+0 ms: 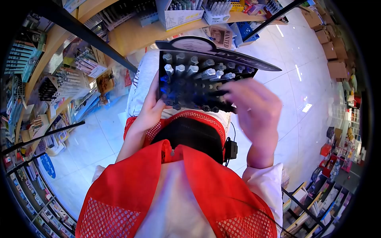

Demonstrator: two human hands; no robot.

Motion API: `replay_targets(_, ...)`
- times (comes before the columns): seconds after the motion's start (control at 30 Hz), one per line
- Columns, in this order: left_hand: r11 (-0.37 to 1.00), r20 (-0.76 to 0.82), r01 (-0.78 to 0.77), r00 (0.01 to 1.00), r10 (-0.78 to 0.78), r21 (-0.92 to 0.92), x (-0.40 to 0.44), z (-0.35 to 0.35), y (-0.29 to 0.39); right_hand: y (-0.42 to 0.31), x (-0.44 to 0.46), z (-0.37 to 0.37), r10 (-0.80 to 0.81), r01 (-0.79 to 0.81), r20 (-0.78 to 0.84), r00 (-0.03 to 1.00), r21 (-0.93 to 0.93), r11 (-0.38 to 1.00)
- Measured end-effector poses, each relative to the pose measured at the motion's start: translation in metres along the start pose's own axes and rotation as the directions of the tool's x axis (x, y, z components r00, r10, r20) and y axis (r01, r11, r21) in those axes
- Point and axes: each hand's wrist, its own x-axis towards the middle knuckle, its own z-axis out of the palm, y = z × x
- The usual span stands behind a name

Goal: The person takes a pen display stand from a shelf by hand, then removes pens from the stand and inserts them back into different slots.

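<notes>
A black display box of pens [161,75] rests on my lap, with a raised header card [238,57] along its far side. Pens with clear or white ends [207,73] stand upright in its far rows; darker ones [176,106] fill part of the near rows. My left hand [152,107] grips the box's left side, thumb at the near corner. Over the right part of the box, my right hand [256,105] has its fingers pinched on a dark pen [217,93]. Motion blurs this hand and the nearby pens.
Wooden shelves [119,37] with boxes of pens [183,18] curve around the front and left. Dark metal bars [91,37] cross there. White tiled floor [295,103] lies to the right, with cardboard boxes [337,69] beyond. A black device [231,148] with a cable hangs at my right side.
</notes>
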Motion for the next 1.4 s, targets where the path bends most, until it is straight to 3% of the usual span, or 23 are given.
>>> replay_targets(0.1, 0.997, -0.033, -0.066, 0.997, 0.068, 0.048, 0.003, 0.0, -0.004, -0.007, 0.003, -0.019, 0.131, -0.131, -0.141, 0.981, 0.009, 0.991)
replay_targets(0.13, 0.994, -0.047, -0.081, 0.995, 0.085, 0.074, 0.004, 0.0, -0.007, -0.01, 0.004, -0.018, 0.019, -0.018, -0.113, 0.993, 0.007, 1.0)
replay_targets(0.2, 0.986, -0.077, -0.105, 0.99, 0.116, 0.132, 0.008, 0.002, -0.012, -0.017, 0.001, -0.008, -0.004, 0.009, -0.061, 0.998, 0.069, 0.998)
replay_targets(0.23, 0.994, -0.098, -0.09, 0.99, 0.096, 0.063, 0.007, 0.006, -0.012, -0.018, 0.002, -0.005, -0.015, 0.017, -0.026, 1.0, 0.08, 0.997)
replay_targets(0.27, 0.997, -0.12, -0.078, 0.99, 0.076, -0.007, 0.006, 0.011, -0.009, -0.017, 0.002, -0.002, -0.006, 0.007, -0.014, 1.0, 0.083, 0.996)
replay_targets(0.37, 0.989, -0.076, -0.148, 0.986, 0.15, 0.026, 0.005, 0.005, -0.019, -0.01, 0.001, 0.01, 0.015, -0.016, 0.012, 1.0, 0.099, 0.995)
replay_targets(0.63, 0.992, -0.026, -0.122, 0.992, 0.122, 0.007, 0.006, 0.008, -0.008, -0.008, 0.002, 0.026, 0.051, -0.049, -0.026, 0.998, 0.08, 0.996)
replay_targets(0.83, 0.98, -0.015, -0.175, 0.984, 0.177, 0.097, 0.007, 0.012, 0.0, -0.006, 0.008, 0.024, 0.091, -0.086, 0.206, 0.974, -0.032, 0.996)
replay_targets(0.9, 0.953, -0.022, -0.227, 0.972, 0.235, 0.2, 0.006, 0.002, -0.012, -0.01, 0.009, 0.019, 0.096, -0.099, 0.09, 0.991, 0.031, 0.995)
replay_targets(0.97, 0.969, -0.044, -0.138, 0.988, 0.15, 0.207, 0.003, -0.005, -0.018, -0.008, 0.008, 0.009, 0.08, -0.076, -0.044, 0.996, 0.079, 0.994)
replay_targets(1.0, 0.987, -0.06, -0.022, 0.998, 0.032, 0.159, 0.001, -0.001, -0.008, -0.004, 0.008, 0.001, 0.052, -0.047, -0.098, 0.994, 0.054, 0.997)
replay_targets(1.03, 0.999, -0.047, -0.045, 0.998, 0.047, 0.027, 0.001, -0.001, -0.01, 0.001, 0.007, -0.007, 0.024, -0.02, -0.153, 0.988, 0.026, 0.999)
replay_targets(1.1, 0.968, -0.02, -0.078, 0.997, 0.076, -0.239, 0.001, -0.002, -0.014, 0.012, -0.001, -0.017, 0.092, -0.087, -0.055, 0.994, 0.081, 0.993)
replay_targets(1.23, 0.932, -0.056, -0.1, 0.995, 0.085, -0.349, 0.0, -0.001, -0.02, 0.017, -0.013, -0.008, 0.073, -0.107, 0.143, 0.987, 0.248, 0.963)
replay_targets(1.33, 0.888, -0.024, -0.083, 0.996, 0.08, -0.452, 0.0, -0.009, -0.029, 0.019, -0.017, 0.006, 0.032, -0.048, 0.094, 0.995, 0.177, 0.983)
replay_targets(1.4, 0.914, 0.0, -0.041, 0.999, 0.045, -0.403, 0.0, -0.01, -0.025, 0.016, -0.016, 0.01, 0.034, -0.042, 0.05, 0.998, 0.16, 0.986)
